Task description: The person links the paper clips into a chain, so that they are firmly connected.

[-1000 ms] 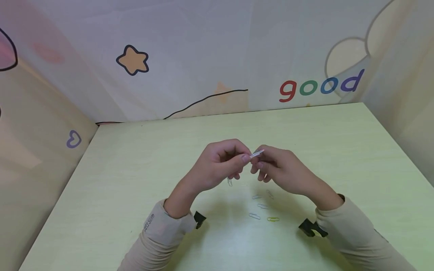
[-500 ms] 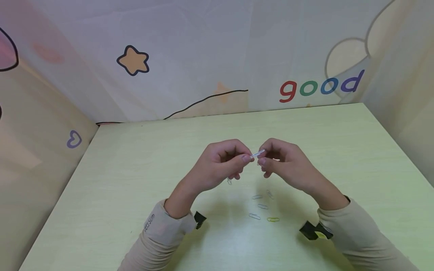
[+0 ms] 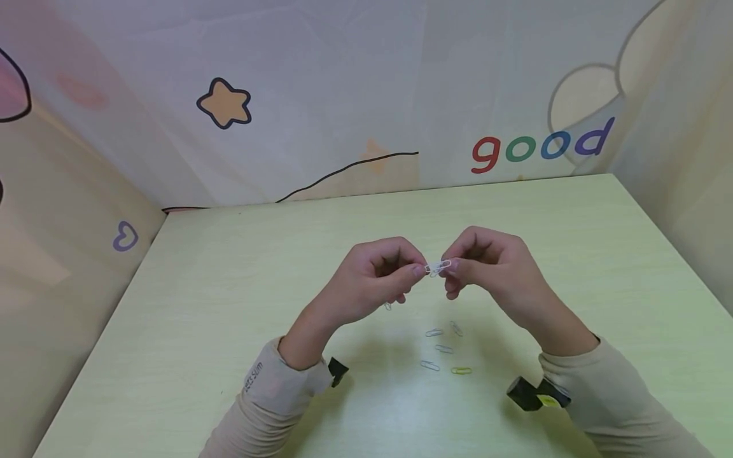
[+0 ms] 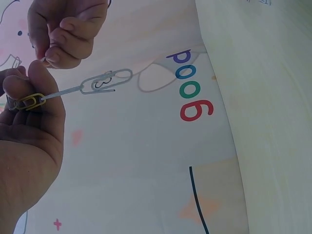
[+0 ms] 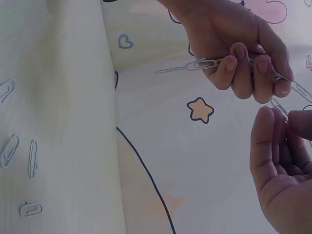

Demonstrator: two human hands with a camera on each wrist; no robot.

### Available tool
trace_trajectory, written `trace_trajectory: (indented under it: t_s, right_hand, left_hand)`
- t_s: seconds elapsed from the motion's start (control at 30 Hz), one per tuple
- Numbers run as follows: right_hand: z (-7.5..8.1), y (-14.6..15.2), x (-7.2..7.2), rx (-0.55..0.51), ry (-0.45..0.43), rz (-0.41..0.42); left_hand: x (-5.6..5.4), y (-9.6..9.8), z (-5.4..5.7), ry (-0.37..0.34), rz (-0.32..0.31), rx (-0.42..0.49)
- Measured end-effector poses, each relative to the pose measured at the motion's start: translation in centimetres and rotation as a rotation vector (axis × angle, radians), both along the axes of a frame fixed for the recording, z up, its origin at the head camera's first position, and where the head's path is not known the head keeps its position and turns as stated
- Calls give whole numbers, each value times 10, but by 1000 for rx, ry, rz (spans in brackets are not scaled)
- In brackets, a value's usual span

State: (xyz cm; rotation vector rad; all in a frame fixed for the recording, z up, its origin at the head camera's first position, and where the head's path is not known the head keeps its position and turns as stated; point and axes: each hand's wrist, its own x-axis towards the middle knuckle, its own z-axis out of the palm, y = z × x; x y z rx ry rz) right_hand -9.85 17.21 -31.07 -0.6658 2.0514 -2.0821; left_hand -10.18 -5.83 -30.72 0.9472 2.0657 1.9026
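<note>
My left hand (image 3: 372, 277) pinches a white paper clip (image 5: 301, 90) between thumb and forefinger. That clip belongs to a paper clip chain (image 4: 105, 82) running through the curled fingers, with a yellow link (image 4: 33, 101) in it and its free end hanging below the hand. Close by on the right, my right hand (image 3: 495, 270) pinches a second white paper clip (image 5: 279, 106) with thumb and fingertips. In the head view the two clips overlap between the hands; whether they are hooked together I cannot tell.
On the pale green table (image 3: 275, 254) below the hands lie several loose white paper clips (image 3: 443, 348) and a yellow paper clip (image 3: 460, 370). A printed cloth wall (image 3: 343, 95) stands at the back and sides. Black camera mounts (image 3: 523, 394) sit at both wrists.
My right hand has drawn slightly right and upward, turning so the clip in its fingertips shows against the left hand's clip. The left hand stays nearly still.
</note>
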Motion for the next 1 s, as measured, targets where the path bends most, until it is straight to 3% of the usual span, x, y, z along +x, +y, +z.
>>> trace_trajectory:
  t_s: [0.43,1.0]
  right_hand:
    - [7,-3,8,-141,113,11]
    - [10,-5,12,-165,173,-12]
  left_hand:
    - [0,1,-1,9,54,-17]
    - [-1,3,-3,21,51,-27]
